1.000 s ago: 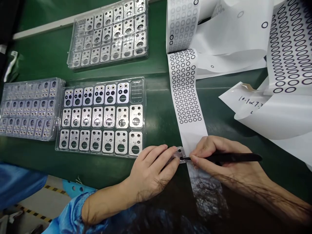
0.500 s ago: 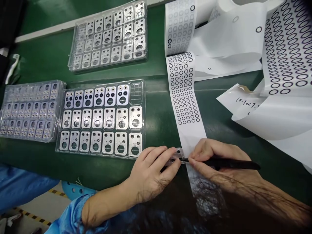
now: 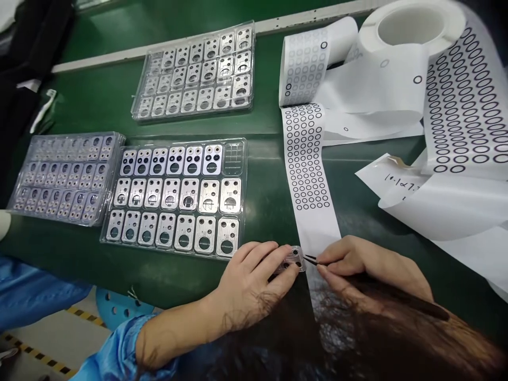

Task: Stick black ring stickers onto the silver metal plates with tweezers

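Head camera: at a green work mat (image 3: 262, 211), a person's left hand (image 3: 246, 288) pinches a small metal camera-lens plate (image 3: 294, 259) flat against the mat, just beside the tail of a white liner strip (image 3: 307, 169) printed with rows of black adhesive rings. The right hand (image 3: 369, 267) is closed around black tweezers (image 3: 397, 296), whose tips meet the plate's right edge; whether a ring sits between the tips is too small to tell. Judging by this, the step in hand is work with the tweezers at one of the plate's openings. The next move would call for a steady plate and fine alignment of the tips. A clear tray (image 3: 177, 198) of similar plates lies near the left hand, with one compartment bare. Two more trays (image 3: 65, 177) (image 3: 196, 71) and a liner roll (image 3: 413, 26) lie further off.
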{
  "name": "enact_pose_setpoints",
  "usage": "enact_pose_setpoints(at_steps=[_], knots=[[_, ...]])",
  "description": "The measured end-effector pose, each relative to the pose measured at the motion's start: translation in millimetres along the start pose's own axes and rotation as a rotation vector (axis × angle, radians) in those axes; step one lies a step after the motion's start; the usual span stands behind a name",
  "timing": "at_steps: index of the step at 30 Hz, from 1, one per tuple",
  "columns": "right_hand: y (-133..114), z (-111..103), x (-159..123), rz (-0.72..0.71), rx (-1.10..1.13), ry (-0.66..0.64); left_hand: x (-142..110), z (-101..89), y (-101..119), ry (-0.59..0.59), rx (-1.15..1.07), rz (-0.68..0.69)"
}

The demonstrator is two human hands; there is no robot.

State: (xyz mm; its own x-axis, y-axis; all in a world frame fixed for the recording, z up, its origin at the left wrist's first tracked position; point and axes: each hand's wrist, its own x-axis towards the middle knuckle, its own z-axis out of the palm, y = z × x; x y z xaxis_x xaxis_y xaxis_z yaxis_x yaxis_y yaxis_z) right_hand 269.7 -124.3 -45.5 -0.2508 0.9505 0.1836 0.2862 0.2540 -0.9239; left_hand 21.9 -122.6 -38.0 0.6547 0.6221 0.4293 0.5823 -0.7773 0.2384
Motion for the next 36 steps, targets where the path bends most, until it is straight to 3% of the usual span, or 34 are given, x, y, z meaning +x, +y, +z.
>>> enact_pose_setpoints(at_steps=[4,18,22,29,36], knots=[[-5,-1,8,-0.156,-0.048,0.024,-6,7.2,-1,0.017,0.021,0.008],[-2,2,9,-0.150,0.096,0.090,-2,0.9,-1,-0.030,0.123,0.096],[-4,1,10,-0.125,0.102,0.130,2,1.7,0,0.006,0.033,0.007],[-6,-2,14,-0.049,0.164,0.021,7,0.1,1,0.029,-0.002,-0.033],[-4,-3,13,-0.032,0.170,0.018,4,2.4,0,0.036,-0.017,-0.030]])
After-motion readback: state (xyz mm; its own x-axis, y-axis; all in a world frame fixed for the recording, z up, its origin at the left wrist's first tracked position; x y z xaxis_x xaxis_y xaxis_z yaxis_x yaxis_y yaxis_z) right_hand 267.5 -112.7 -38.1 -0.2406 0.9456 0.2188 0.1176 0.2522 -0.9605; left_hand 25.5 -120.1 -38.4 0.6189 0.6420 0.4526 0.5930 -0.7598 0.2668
